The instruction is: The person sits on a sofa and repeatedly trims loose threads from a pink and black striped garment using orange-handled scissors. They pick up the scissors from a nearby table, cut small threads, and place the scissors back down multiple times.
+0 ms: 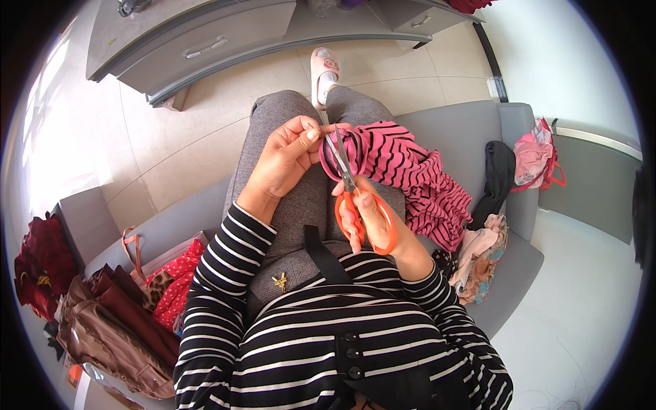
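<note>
Pink-and-black striped fabric (410, 164), seemingly a garment, lies over my lap and onto the sofa to the right. Its banded edge is by the fingertips of my left hand (287, 154). Thumb and index finger of that hand pinch something thin and small, too fine to make out; other fingers reach behind the fabric edge. In my right hand (376, 215) are scissors (348, 177) with orange handles, fingers through the loops. Their blades are slightly apart, tips pointing away from me beside the fabric edge and the left fingertips.
I sit on a grey sofa (446, 123). Clothes lie on both sides: brown garments (102, 333), red polka-dot cloth (179, 292), a black garment (494, 177) and floral cloth (482, 266). Small gold-coloured pieces (280, 282) rest on my lap. A grey drawer table (205, 48) stands ahead.
</note>
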{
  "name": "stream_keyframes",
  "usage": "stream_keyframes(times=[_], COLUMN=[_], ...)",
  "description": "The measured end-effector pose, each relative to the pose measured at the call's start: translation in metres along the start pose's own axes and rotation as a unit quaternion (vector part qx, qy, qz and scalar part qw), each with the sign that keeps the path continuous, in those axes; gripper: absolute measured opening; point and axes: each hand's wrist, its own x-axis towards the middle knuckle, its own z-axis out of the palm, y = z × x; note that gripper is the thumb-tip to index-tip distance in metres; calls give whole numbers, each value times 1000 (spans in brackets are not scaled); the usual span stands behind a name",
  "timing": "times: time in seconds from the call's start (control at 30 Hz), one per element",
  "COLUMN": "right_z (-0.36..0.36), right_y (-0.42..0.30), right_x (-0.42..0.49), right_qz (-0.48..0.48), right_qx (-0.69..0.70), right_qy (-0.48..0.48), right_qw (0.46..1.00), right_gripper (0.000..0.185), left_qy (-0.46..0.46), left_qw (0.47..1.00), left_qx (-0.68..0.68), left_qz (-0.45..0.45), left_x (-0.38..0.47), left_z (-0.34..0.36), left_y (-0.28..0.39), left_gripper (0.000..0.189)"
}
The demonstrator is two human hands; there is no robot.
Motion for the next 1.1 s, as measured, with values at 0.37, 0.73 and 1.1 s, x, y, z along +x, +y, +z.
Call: stream_keyframes(times=[0.37,0.73,1.1], right_z=[6,8,7], right_y=[0,-1,3], right_x=[8,10,12], right_qz=[-3,10,12], right_qx=[-5,-7,7], right_qy=[35,43,50], right_qw=[999,999,999], right_gripper=[58,52,50], left_qy=[3,34,20], left_qw=[1000,999,1000], left_qx=[-6,12,21], left_qz=[1,9,10], left_x=[0,-2,-2], left_z=[-4,12,1], left_y=[-3,1,-4], left_gripper=[7,5,7])
